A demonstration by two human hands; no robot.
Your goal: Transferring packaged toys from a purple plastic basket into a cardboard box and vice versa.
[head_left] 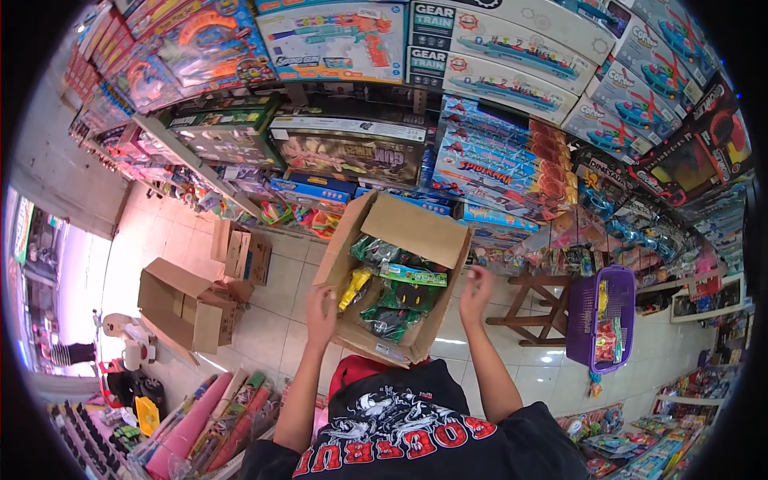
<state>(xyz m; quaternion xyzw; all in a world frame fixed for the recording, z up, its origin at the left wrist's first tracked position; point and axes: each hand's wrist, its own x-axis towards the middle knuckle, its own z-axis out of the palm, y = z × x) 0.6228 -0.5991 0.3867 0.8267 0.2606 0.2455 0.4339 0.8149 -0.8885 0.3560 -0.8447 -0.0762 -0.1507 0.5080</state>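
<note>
— Head view first: which way does the open cardboard box run?

— Its long axis goes from the person's chest up and away toward the shelves of boxed toys, tilted a little to the right. The far flap stands raised, and the mouth faces up, showing packaged toys in green and yellow wrappers.

— Where does it sit against the hands?

— Between them. The left hand is at the near left wall, fingers curled against the cardboard edge; whether it truly clasps it I cannot tell. The right hand hovers just off the right wall, fingers loosely bent, holding nothing.

— And the arms?

— Both forearms rise from the lower edge, elbows bent, flanking the box. A purple basket stands well off to the right of the right hand.
</note>
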